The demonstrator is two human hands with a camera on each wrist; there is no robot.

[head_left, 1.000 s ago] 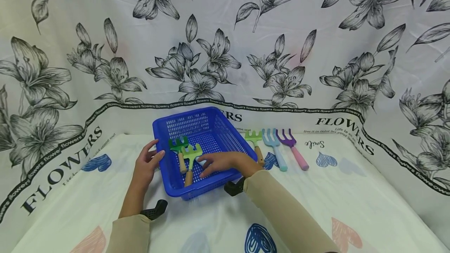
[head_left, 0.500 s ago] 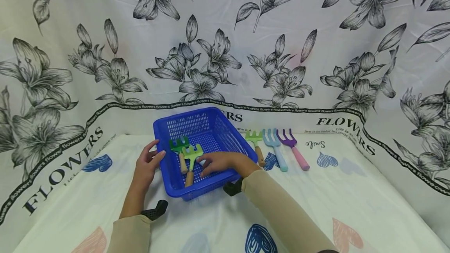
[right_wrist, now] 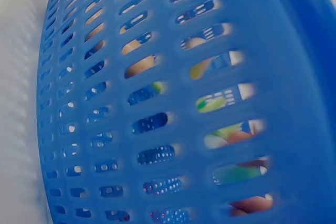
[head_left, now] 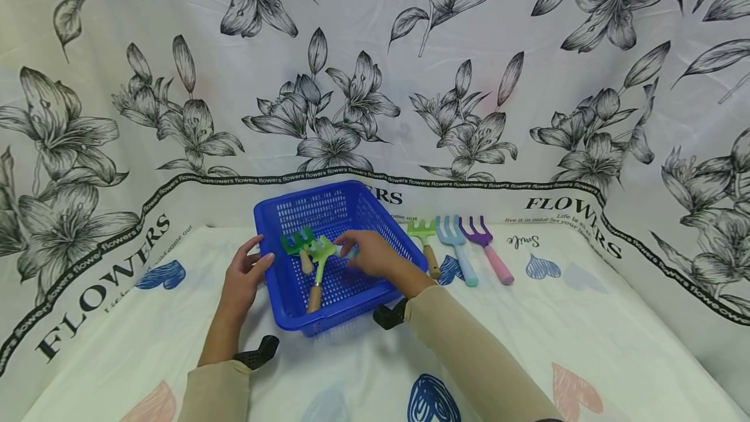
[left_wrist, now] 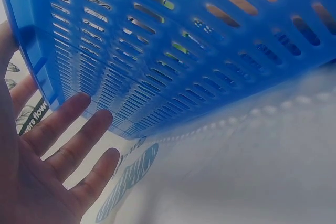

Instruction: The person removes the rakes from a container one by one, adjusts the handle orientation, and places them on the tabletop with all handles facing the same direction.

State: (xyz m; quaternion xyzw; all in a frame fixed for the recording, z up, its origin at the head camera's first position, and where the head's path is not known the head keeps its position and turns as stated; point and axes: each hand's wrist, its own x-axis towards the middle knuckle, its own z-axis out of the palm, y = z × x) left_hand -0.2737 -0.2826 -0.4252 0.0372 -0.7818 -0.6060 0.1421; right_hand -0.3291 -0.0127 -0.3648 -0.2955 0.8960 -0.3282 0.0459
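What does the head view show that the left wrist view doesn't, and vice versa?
Only the head view shows a light green fork, a light blue fork and a purple-and-pink fork on the cloth, right of the basket.

Only the left wrist view shows the palm of the left hand.

Both show the blue basket, the left hand and some green inside the basket.

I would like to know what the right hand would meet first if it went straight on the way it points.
The right hand, pinching a pale-blue object, would probably first meet the lime-green, wooden-handled fork inside the blue perforated plastic basket, though depth is unclear.
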